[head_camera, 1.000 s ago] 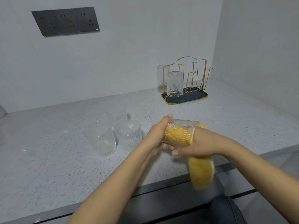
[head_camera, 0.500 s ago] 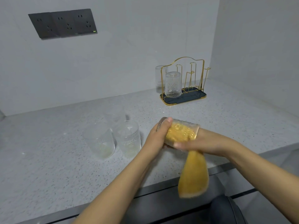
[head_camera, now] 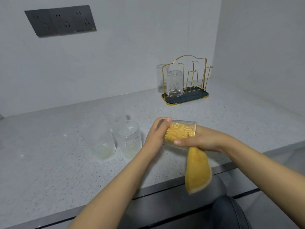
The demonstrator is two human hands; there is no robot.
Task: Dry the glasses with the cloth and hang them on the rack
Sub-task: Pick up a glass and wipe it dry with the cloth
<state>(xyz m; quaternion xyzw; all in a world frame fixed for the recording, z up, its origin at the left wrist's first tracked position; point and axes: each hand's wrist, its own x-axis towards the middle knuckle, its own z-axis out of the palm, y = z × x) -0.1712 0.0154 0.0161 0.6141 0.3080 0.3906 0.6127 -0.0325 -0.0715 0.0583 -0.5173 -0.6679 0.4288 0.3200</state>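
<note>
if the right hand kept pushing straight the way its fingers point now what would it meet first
The right hand points leftward, fingers inside the glass with the yellow cloth. It would likely press the cloth against the glass's bottom first, where the left hand grips the base. Depth inside the glass is unclear.

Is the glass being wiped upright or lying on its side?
On its side. The held glass lies level between both hands, its mouth towards the right hand, with the yellow cloth stuffed inside.

No text, label or number can be read anywhere.
</note>
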